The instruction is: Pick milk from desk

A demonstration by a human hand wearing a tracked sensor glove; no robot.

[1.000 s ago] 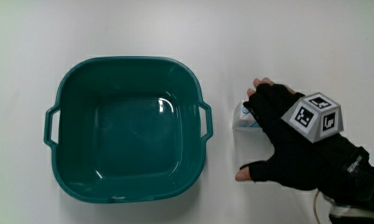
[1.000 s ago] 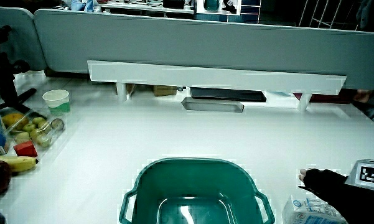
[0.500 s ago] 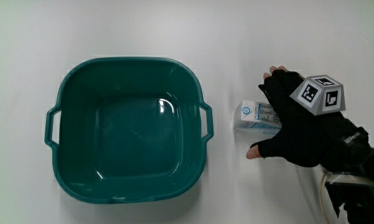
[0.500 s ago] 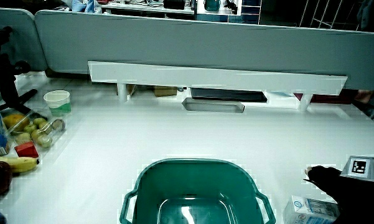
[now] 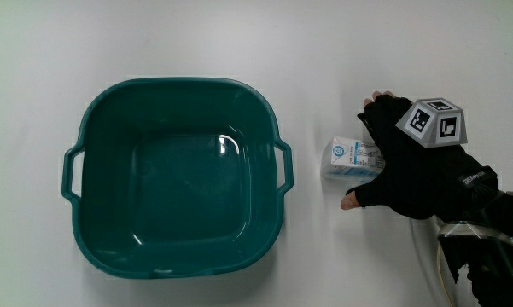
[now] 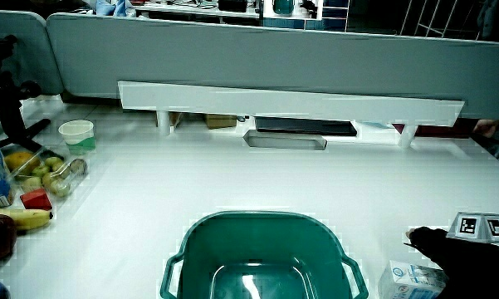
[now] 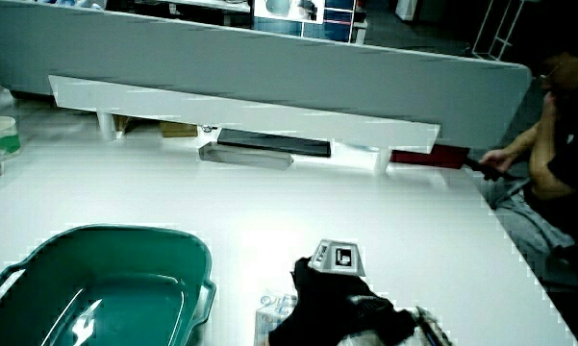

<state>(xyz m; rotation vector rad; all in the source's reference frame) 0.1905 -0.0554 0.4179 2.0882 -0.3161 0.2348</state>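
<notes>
hands (image 5: 405, 170): closed around milk carton (image 5: 348, 159), barely shifted since 0.5 s ago | carton lying flat on worktop (image 5: 341, 51), long axis toward basin (image 5: 175, 175)

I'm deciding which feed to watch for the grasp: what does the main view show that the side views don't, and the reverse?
Only the main view shows the whole teal basin, both handles included, and the hand lying over the milk carton with fingers and thumb on either side of it. Only a side view shows the low partition, a paper cup, a banana and other food at the table's edge. Both share the basin, the carton beside it and the gloved hand with its patterned cube.
</notes>
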